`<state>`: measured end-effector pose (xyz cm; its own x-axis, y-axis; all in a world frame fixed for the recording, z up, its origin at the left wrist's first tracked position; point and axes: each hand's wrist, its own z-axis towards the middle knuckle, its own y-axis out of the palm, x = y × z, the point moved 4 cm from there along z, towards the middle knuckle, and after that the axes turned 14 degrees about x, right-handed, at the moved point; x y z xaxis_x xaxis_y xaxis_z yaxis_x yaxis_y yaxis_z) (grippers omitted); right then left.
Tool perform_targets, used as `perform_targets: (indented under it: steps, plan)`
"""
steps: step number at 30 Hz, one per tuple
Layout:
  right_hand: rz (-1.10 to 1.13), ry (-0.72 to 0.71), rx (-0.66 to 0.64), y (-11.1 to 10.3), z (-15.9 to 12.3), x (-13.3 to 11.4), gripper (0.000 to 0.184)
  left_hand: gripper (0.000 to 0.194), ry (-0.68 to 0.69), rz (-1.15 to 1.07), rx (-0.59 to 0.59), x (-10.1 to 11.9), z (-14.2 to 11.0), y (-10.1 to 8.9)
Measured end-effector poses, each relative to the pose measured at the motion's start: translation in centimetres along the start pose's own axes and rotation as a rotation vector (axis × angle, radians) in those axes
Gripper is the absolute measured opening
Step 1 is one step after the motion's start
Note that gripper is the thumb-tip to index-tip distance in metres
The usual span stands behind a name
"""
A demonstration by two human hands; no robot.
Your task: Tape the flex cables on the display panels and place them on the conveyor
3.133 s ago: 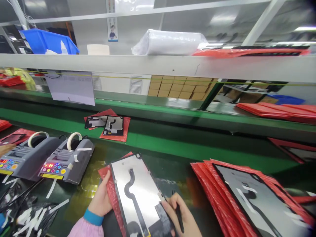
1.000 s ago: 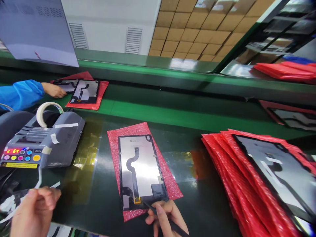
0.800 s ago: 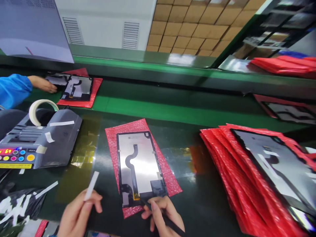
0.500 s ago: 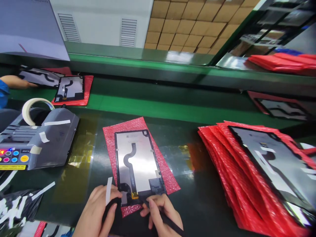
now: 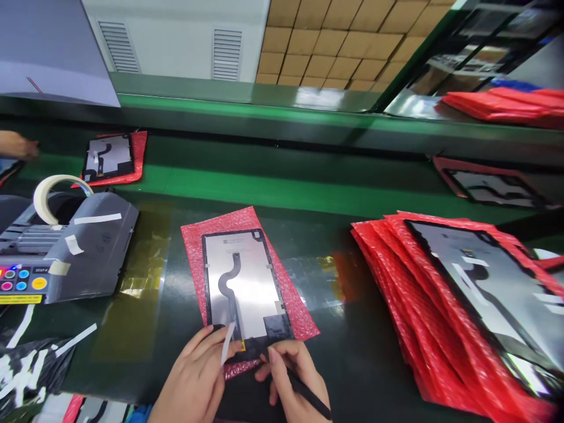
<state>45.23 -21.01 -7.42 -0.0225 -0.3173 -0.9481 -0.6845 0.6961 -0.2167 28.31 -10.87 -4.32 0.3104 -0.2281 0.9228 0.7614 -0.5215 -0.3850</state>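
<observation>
Cardboard boxes [image 5: 326, 53] are stacked beyond a dark green bench [image 5: 348, 346]. Before you, a flat silver-backed panel [image 5: 255, 276] lies on a red bubble sleeve [image 5: 192, 249], its long axis running near to far, far end leaning slightly left. Your left hand [image 5: 189, 376] pinches a white strip [image 5: 227, 346] over the near left part; your right hand [image 5: 299, 373] grips a slim black tool [image 5: 309, 397] at the near right. The panel's dark ribbon [image 5: 225, 286] stretches away from your fingers, its yellow near end [image 5: 242, 345] right beside your left fingertips, the closer hand. Whether the strip touches the panel, you cannot tell.
</observation>
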Motion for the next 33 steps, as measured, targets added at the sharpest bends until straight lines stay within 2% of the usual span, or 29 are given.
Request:
perform_targets:
  steps: [3, 7, 9, 12, 15, 18, 23, 28, 33]
  plan:
    - [0.101, -0.013, 0.016, -1.2, 0.5, -1.1, 0.037, 0.035, 0.033, -0.033, 0.058, 0.7, -0.3, 0.0]
    - [0.177, -0.023, -0.283, -0.6, 1.5, -4.6, 0.030, 0.040, 0.198, -0.073, -0.020, 1.9, -0.5, 1.5]
    - [0.213, 0.009, -0.452, 0.6, 1.8, -6.4, 0.036, 0.044, 0.250, -0.029, -0.027, 2.1, -0.4, 2.2]
    - [0.295, 0.070, -0.584, 2.3, 2.7, -8.6, 0.046, 0.043, 0.296, 0.108, 0.020, 2.2, -0.1, 2.3]
    - [0.237, -0.037, -0.545, 3.6, 5.1, -10.0, 0.050, 0.047, 0.324, 0.296, 0.073, 2.4, 0.2, 1.5]
    - [0.057, -0.178, -0.477, 5.2, 8.3, -10.0, 0.051, 0.049, 0.368, 0.511, 0.157, 2.4, 0.4, 1.0]
    - [-0.081, -0.174, -0.545, 8.0, 10.9, -8.2, 0.052, 0.041, 0.343, 0.830, 0.348, 1.2, 0.4, 1.3]
    - [-0.107, -0.186, -0.547, 8.7, 10.5, -8.2, 0.046, 0.042, 0.448, 0.873, 0.313, 0.7, 0.7, 0.7]
    - [-0.162, -0.245, -0.500, 8.6, 10.1, -7.9, 0.040, 0.038, 0.462, 0.883, 0.259, 1.1, 1.4, 0.3]
